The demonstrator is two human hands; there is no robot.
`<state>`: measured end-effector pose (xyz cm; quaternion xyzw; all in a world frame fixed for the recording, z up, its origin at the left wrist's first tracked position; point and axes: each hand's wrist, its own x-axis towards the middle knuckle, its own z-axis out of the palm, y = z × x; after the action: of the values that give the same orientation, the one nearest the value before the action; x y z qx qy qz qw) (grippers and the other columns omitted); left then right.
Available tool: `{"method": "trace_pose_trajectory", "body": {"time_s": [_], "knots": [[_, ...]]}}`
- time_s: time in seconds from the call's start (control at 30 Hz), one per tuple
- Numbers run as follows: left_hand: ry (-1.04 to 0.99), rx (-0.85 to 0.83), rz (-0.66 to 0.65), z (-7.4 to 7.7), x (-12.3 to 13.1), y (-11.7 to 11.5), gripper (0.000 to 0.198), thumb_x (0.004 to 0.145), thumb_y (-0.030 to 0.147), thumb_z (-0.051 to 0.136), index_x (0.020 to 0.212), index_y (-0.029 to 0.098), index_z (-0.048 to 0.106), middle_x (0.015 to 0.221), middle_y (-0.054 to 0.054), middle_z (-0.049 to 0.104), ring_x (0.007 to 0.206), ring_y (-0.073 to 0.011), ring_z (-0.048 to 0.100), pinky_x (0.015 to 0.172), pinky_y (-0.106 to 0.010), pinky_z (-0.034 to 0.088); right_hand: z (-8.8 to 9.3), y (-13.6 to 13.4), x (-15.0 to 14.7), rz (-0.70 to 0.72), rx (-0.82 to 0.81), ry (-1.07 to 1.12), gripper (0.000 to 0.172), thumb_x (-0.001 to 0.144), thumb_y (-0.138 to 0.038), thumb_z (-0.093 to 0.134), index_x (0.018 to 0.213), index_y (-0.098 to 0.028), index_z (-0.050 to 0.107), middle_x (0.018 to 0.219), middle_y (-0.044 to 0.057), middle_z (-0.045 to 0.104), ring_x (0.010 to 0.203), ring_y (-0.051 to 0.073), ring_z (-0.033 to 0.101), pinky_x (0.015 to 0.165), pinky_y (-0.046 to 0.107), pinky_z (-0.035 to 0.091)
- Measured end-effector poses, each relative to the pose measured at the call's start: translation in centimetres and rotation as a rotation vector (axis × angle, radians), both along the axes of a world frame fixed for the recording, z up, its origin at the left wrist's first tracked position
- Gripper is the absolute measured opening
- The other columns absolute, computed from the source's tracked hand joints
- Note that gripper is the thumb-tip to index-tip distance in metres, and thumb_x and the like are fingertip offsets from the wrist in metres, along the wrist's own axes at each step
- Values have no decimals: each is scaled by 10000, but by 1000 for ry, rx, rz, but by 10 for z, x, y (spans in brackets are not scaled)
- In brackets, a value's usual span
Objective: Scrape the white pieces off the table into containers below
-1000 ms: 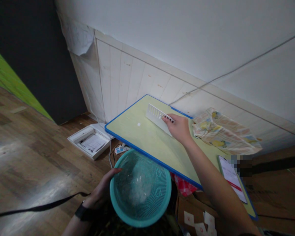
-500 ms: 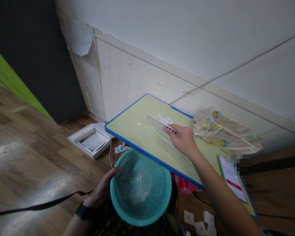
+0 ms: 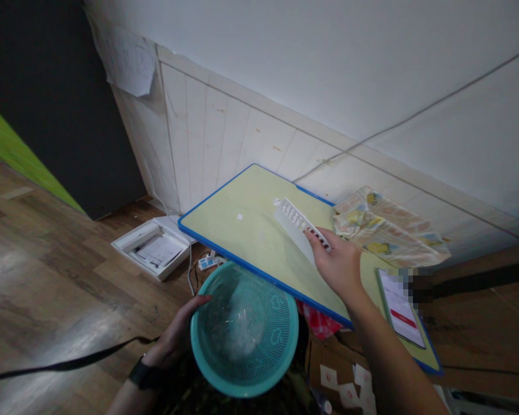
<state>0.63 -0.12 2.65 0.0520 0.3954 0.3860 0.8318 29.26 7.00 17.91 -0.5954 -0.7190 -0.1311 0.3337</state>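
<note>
My left hand [image 3: 175, 337] grips the rim of a teal mesh basket [image 3: 244, 327] held below the near edge of a low table [image 3: 242, 236]. Something clear and crumpled lies in the basket's bottom. My right hand [image 3: 339, 265] is closed on one end of a white slotted plastic tray [image 3: 294, 226], lifted and tilted above the yellow-green tabletop with its blue rim.
A folded patterned cloth [image 3: 384, 227] lies at the table's far right by the wall. A phone with a lit screen [image 3: 400, 308] lies at the right end. An open white box [image 3: 151, 249] and a power strip [image 3: 207, 263] sit on the wooden floor. A black strap [image 3: 69, 362] runs left.
My right hand has drawn the white tray toward me and to the right, lifting it off the tabletop. The basket has stayed in my left hand.
</note>
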Motion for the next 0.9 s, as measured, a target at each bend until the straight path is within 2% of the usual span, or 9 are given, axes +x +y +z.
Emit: {"method": "trace_pose_trajectory", "body": {"time_s": [0.13, 0.27, 0.47, 0.6, 0.8, 0.9], "knots": [[40, -12, -23, -1, 0, 2, 373, 827, 289, 681, 1137, 80, 679, 842, -105, 803, 684, -264, 746, 696, -340, 563, -2, 16, -4, 3, -39, -39, 287, 923, -336, 527, 1008, -180, 751, 826, 80, 769, 638, 202, 705, 574, 267, 471], [50, -17, -34, 0, -2, 3, 407, 831, 311, 673, 1143, 49, 667, 815, -127, 798, 660, -262, 737, 664, -340, 564, -3, 20, -8, 36, -88, -109, 285, 931, -318, 513, 1017, -184, 749, 886, 87, 771, 682, 217, 718, 589, 273, 473], [79, -1, 10, -5, -7, 5, 306, 815, 290, 691, 1059, 106, 698, 780, -103, 796, 639, -254, 737, 657, -350, 584, -2, -5, -8, 138, -78, -115, 254, 932, -299, 525, 984, -200, 753, 835, 61, 773, 643, 188, 716, 595, 254, 493], [77, -19, 28, -2, -9, 6, 214, 816, 267, 682, 952, 105, 717, 710, -95, 784, 600, -248, 729, 605, -335, 582, 4, -21, -2, 204, -103, -96, 238, 933, -301, 530, 982, -228, 751, 859, 42, 775, 645, 177, 718, 615, 251, 529], [104, -28, 39, 5, -8, 7, 344, 820, 244, 669, 1099, 43, 692, 736, -120, 790, 629, -280, 744, 589, -340, 583, 4, -34, 19, 205, -100, -65, 212, 920, -294, 558, 1002, -261, 750, 937, 30, 772, 747, 196, 743, 661, 264, 567], [125, 12, 52, 4, -7, 7, 288, 816, 230, 675, 1048, 63, 710, 772, -119, 796, 660, -278, 750, 645, -347, 596, 3, -44, 24, 208, -92, -67, 208, 916, -284, 563, 997, -263, 754, 901, 25, 774, 699, 190, 740, 640, 260, 570]]}}
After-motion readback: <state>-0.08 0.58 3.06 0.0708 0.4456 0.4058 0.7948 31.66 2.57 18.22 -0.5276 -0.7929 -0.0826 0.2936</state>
